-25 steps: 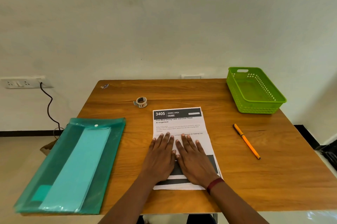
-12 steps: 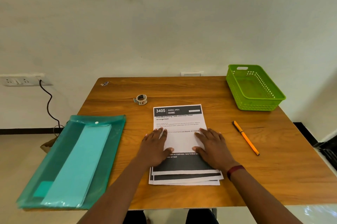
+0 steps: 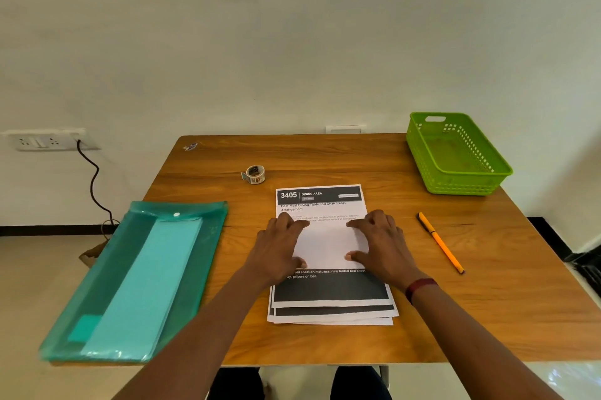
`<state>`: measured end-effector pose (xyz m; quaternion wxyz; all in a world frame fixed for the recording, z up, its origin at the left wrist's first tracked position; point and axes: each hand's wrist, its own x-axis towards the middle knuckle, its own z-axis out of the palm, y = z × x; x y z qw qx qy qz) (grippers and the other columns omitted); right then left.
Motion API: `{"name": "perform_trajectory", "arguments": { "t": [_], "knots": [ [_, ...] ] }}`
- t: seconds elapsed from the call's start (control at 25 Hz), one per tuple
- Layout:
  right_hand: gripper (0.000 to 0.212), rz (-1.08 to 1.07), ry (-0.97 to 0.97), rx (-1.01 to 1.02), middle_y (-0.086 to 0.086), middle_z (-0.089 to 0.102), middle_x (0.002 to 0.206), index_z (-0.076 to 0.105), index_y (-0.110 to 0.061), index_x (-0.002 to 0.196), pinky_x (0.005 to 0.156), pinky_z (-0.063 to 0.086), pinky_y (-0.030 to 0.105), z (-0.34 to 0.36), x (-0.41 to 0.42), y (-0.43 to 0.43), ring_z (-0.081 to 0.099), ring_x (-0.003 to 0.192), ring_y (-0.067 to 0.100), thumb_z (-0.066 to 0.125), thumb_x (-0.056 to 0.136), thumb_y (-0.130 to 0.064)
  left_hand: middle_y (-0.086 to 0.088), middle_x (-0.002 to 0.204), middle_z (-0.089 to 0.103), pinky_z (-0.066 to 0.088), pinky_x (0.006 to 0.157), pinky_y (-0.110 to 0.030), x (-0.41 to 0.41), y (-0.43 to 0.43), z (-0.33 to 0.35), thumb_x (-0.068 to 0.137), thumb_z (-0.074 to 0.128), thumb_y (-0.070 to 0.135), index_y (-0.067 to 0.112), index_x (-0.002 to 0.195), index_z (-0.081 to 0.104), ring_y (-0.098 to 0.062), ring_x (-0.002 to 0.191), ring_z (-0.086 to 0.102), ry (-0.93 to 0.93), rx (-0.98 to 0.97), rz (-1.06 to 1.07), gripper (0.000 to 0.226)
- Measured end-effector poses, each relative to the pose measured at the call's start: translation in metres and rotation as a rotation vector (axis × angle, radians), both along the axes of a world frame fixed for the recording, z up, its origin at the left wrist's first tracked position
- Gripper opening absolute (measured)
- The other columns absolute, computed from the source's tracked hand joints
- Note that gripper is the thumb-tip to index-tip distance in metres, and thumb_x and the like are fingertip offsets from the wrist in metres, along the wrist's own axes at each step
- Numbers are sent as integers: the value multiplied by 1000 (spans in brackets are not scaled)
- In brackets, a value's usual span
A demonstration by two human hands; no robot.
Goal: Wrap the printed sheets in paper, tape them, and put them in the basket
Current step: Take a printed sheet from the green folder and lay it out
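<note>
A small stack of printed sheets (image 3: 328,250) lies in the middle of the wooden table (image 3: 487,302), its lower edges fanned apart. My left hand (image 3: 276,246) rests on the stack's left edge and my right hand (image 3: 380,243) on its right edge, fingers bent inward over the top sheet. A teal plastic folder (image 3: 130,276) with lighter teal paper inside lies at the left, overhanging the table. A small tape roll (image 3: 255,174) sits behind the sheets. The green basket (image 3: 455,152) stands empty at the back right corner.
An orange pen (image 3: 440,242) lies to the right of the sheets. A scrap (image 3: 190,146) sits at the back left corner. A wall socket (image 3: 45,139) with a black cable is on the left wall.
My hands have slid apart from the middle of the stack out to its left and right edges. The lower sheets now show fanned out below the top one.
</note>
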<state>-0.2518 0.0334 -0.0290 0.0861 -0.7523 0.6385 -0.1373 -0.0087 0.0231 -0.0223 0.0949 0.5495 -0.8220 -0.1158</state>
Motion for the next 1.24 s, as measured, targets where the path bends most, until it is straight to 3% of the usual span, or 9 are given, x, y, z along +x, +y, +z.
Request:
{"name": "perform_trajectory", "arguments": {
  "t": [0.28,0.4,0.56,0.68,0.8,0.88,1.0,1.16,1.24],
  "knots": [
    [12,53,-261,-282,-4,66,94,70,-21,95,76,48,36,13,-4,12,57,93,18,73,83,-19,6,101,59,45,81,-39,14,8,15,86,69,26,27,106,67,-15,99,50,111,-214,-29,20],
    [15,68,-261,-317,-3,68,90,70,-20,89,72,51,35,8,-2,23,61,89,17,76,79,-12,5,99,62,45,78,-38,14,15,14,79,74,14,25,96,67,-17,97,54,113,-274,-45,21],
    [22,102,-202,-243,-1,70,104,68,-20,92,79,53,31,-11,1,43,65,100,20,75,75,-7,1,104,66,48,91,-40,8,28,-6,76,69,3,20,93,62,-22,99,60,116,-202,-26,26],
    [26,97,-124,-154,3,62,131,63,-19,110,94,48,32,-24,1,52,58,120,24,68,84,-23,-3,124,63,42,97,-34,5,38,-23,81,63,8,21,99,53,-24,111,57,107,-100,-5,25],
    [60,141,14,-26,1,35,154,48,-20,140,116,21,31,-34,3,56,32,143,18,44,92,-56,-4,151,40,31,112,-35,8,47,-34,89,55,23,20,120,47,-22,135,40,96,-33,1,32],
    [72,169,95,34,-2,13,160,29,-23,151,120,4,29,-37,3,57,11,149,13,26,94,-66,-2,159,22,17,120,-39,9,51,-37,93,44,46,20,143,32,-21,146,22,8,8,-34,58],
    [72,141,156,66,0,4,161,18,-22,154,121,-1,32,-35,8,59,1,149,13,11,95,-64,1,163,2,1,121,-45,3,52,-38,96,20,59,26,155,4,-18,150,0,-133,31,-54,69],
    [72,106,188,-17,9,26,158,33,-13,149,120,9,40,-29,32,53,16,148,23,6,99,-56,-1,164,5,-2,121,-50,-13,47,-33,98,7,51,23,155,5,-20,150,0,-173,-52,3,64],
    [67,147,163,4,9,17,161,24,-12,152,120,4,38,-30,46,48,8,150,23,8,100,-52,-2,164,0,-3,121,-48,-18,45,-37,94,0,50,22,155,2,-20,150,-5,-190,-44,-8,67]
  ]
}}
